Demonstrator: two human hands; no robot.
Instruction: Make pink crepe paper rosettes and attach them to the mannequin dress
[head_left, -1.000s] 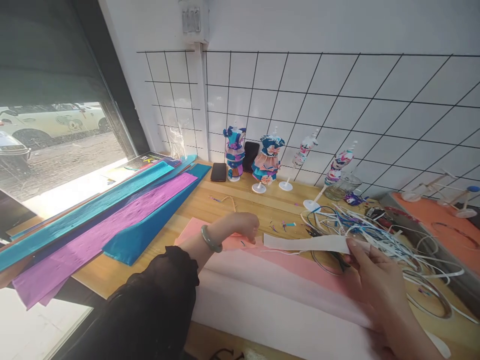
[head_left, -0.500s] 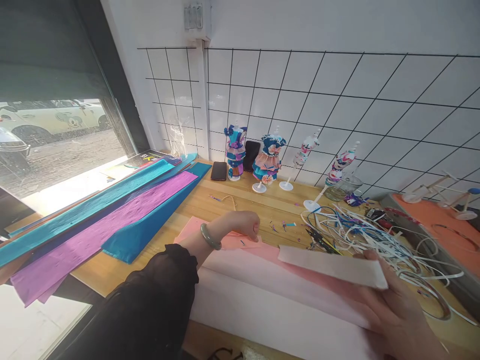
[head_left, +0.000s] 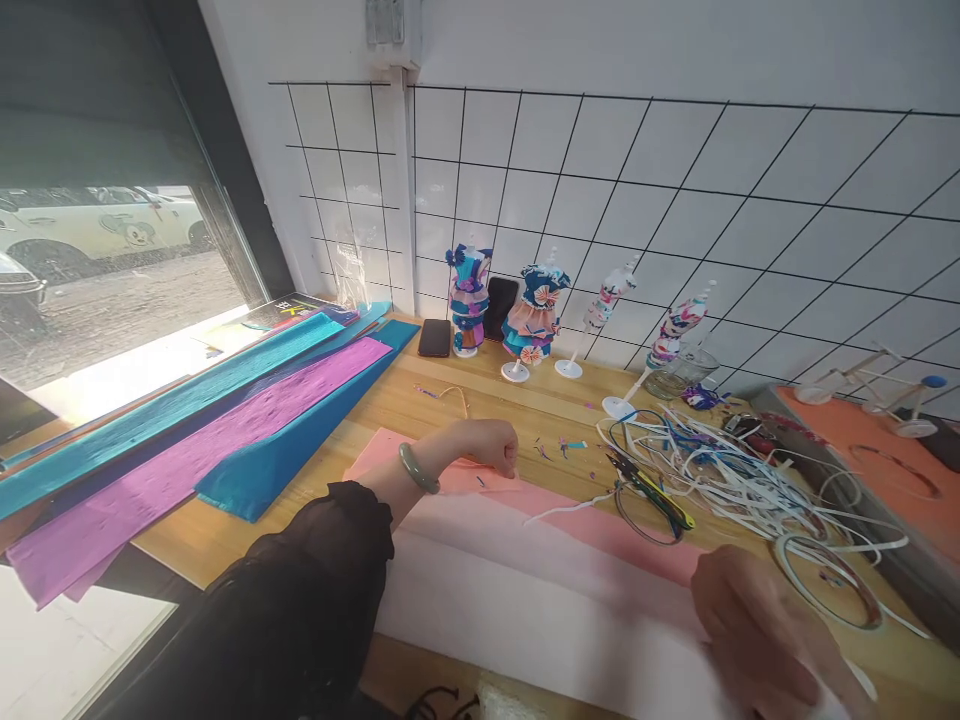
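Note:
A long pale-pink sheet of paper (head_left: pixel 525 610) lies in front of me, a deeper pink layer (head_left: pixel 600 530) showing along its far edge. My left hand (head_left: pixel 491 445), with a green bangle (head_left: pixel 417 468) at the wrist, rests curled closed at that far edge, over a small pink piece. Whatever its fingers grip is hidden. At the sheet's right end is my right hand (head_left: pixel 757 620), a little blurred, its fingers bent inward and their tips out of sight. A thin white strip (head_left: pixel 574 507) lies on the pink layer, near yellow-and-black cutters (head_left: pixel 652 490).
Tangled white and blue cords (head_left: pixel 705 470) cover the table's right side, beside an orange-topped box (head_left: pixel 877 450). Several small dress forms (head_left: pixel 531 320) stand along the gridded wall, near a glass jar (head_left: pixel 679 375) and a phone (head_left: pixel 435 338). Teal and purple paper (head_left: pixel 225 410) lies left.
My right hand has come down and nearer to me; the white strip it held is out of sight. The cutters show fully now. My left hand has stayed put.

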